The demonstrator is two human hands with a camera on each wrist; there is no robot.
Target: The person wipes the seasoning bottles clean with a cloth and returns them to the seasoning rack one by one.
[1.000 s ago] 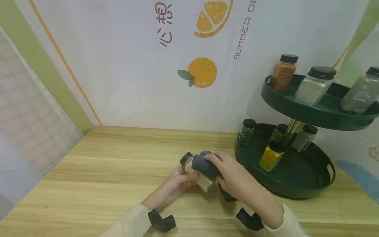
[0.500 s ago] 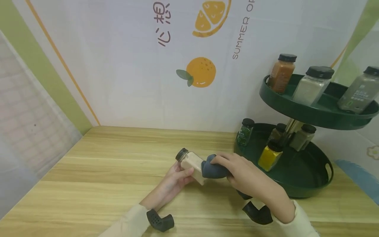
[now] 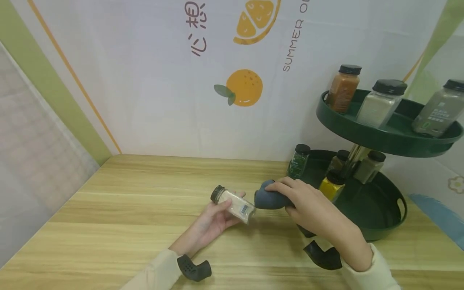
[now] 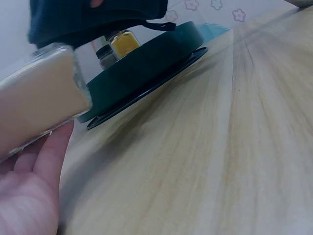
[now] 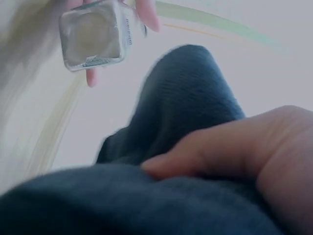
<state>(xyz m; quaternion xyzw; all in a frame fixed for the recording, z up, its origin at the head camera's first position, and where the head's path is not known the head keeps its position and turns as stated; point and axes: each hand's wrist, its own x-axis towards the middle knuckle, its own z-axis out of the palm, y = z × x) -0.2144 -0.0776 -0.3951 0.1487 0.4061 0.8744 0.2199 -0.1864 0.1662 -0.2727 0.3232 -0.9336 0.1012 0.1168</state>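
Note:
My left hand grips a glass spice jar with a black lid and pale powder inside. The jar is tilted above the table, lid to the upper left, base toward my right hand. A small printed label shows near its base. Bunched in my right hand is a dark blue cloth, just right of the jar's base with a narrow gap between. In the right wrist view the thumb presses into the folded cloth, and the jar's square base faces the camera.
A two-tier dark green round rack stands on the right of the wooden table. Spice jars stand on both tiers, including an orange one above and a yellow one below. A printed cloth hangs behind.
My right hand with the cloth has moved right, off the jar, uncovering its base. My left hand has turned the jar, so its printed label now shows.

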